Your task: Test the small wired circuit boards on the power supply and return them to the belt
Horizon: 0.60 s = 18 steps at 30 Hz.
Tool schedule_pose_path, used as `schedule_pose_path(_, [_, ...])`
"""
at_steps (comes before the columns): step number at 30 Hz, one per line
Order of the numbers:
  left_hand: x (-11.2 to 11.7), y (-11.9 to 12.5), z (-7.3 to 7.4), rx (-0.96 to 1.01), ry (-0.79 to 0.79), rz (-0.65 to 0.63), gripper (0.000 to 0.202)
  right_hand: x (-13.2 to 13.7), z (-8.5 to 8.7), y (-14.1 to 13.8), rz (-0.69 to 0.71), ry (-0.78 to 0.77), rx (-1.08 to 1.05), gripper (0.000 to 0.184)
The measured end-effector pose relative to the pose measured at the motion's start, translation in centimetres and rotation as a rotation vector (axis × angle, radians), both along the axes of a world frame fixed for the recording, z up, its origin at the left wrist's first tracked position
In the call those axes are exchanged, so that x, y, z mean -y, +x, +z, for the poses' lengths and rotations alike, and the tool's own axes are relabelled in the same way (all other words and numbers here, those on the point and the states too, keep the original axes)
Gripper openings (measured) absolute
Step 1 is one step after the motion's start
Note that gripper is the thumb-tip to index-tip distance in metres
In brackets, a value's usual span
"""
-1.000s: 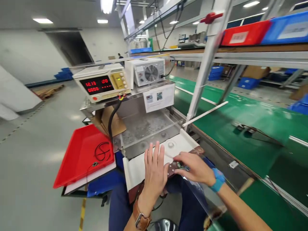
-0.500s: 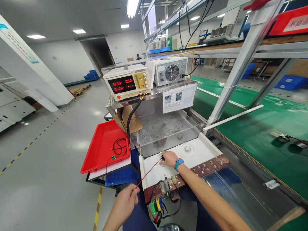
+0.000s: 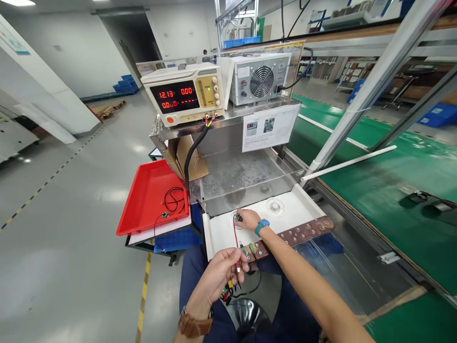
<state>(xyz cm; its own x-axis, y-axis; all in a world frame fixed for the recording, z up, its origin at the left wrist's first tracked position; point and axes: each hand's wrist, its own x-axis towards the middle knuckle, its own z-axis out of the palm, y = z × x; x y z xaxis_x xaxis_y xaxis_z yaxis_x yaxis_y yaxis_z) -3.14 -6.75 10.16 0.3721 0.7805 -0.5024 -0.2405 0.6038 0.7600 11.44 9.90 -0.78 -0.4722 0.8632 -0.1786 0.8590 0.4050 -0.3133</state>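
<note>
While my right hand [image 3: 249, 220] pinches a small circuit board [image 3: 238, 217] over the white tray [image 3: 303, 205], my left hand [image 3: 224, 267] grips the board's red wire [image 3: 235, 233] between thumb and fingers, its white plug [image 3: 238, 269] poking out below. I cannot tell whether the board touches the tray. Nearest me, a brown studded strip [image 3: 296, 234] edges the tray; left of it sits a red bin [image 3: 143, 200].
</note>
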Motion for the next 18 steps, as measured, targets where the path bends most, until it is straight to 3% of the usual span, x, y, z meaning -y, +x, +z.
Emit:
schedule_pose_path(5, [-1.5, 1.5, -0.7, -0.024, 0.064, 0.018, 0.047, -0.5, -0.5, 0.1, 0.002, -0.003, -0.021, 0.039])
schedule_pose_path(12, [-4.6, 2.4, -2.5, -0.161, 0.198, 0.137, 0.051, -0.7, -0.6, 0.2, 0.014, 0.002, -0.030, 0.041])
schedule_pose_path(18, [-6.0, 2.7, -3.7, -0.275, 0.284, 0.119, 0.048, -1.0, -0.8, 0.2, 0.003, -0.012, -0.053, 0.041])
